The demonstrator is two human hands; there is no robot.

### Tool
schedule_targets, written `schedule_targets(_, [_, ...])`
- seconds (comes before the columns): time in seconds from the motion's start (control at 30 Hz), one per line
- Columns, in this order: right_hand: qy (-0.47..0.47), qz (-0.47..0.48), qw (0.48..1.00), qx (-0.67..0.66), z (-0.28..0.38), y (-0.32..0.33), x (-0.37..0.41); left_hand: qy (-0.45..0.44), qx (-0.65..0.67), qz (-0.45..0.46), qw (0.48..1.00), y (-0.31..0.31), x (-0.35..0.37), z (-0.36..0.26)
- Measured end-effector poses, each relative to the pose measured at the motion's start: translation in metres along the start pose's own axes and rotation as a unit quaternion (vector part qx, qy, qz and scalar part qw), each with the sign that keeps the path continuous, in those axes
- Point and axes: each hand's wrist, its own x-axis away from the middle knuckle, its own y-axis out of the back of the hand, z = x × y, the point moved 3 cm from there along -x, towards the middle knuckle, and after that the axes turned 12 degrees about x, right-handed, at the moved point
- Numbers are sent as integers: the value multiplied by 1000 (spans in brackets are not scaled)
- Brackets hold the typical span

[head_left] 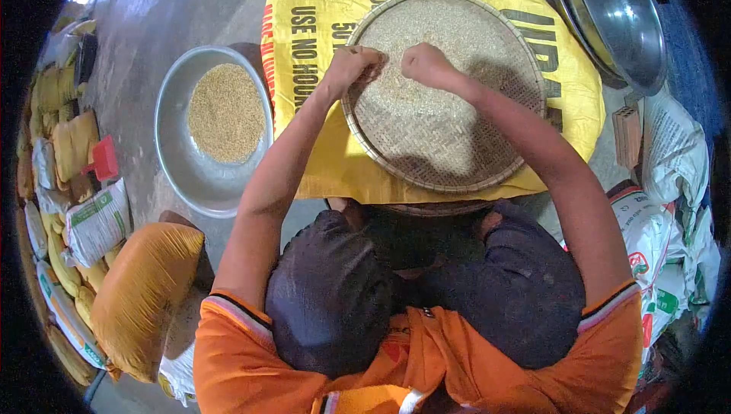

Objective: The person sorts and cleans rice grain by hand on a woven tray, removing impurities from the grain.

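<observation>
A round woven bamboo tray [487,163] lies on a yellow printed sack [320,3] in front of my knees. Pale grain [449,41] covers its far half. My left hand [352,64] rests at the tray's left rim, fingers curled down into the grain. My right hand [426,64] sits just beside it over the grain, fingers bunched together. Whether either hand pinches any grain is hidden under the fingers.
A metal basin [177,157] holding yellowish grain [226,112] stands on the concrete floor to the left. A large empty steel bowl [613,14] is at the top right. Filled sacks [141,292] line the left side, white printed bags [670,155] the right.
</observation>
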Motion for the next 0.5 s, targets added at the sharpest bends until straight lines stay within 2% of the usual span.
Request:
schedule_targets(0.03, [0, 1, 1000, 1, 0, 3, -1, 0, 2, 0, 1000, 0, 1, 3])
schedule_targets(0.1, [-101, 36, 990, -96, -6, 6, 0, -43, -22, 29, 998, -4, 3, 7])
schedule_targets(0.13, [-102, 36, 990, -95, -6, 6, 0, -44, -22, 29, 998, -6, 2, 8])
schedule_targets(0.23, [-54, 4, 998, -37, 1, -1, 1, -49, -58, 16, 997, -9, 1, 10])
schedule_targets(0.3, [21, -24, 998, 50, 8, -12, 7, -42, -99, -4, 994, -11, 4, 11])
schedule_targets(0.43, [48, -60, 995, 62, 10, -18, 12, -46, -100, -21, 994, -11, 9, 15])
schedule_targets(0.5, [1, 1, 1000, 21, 0, -13, 8, -81, -166, -26, 982, -16, 13, 9])
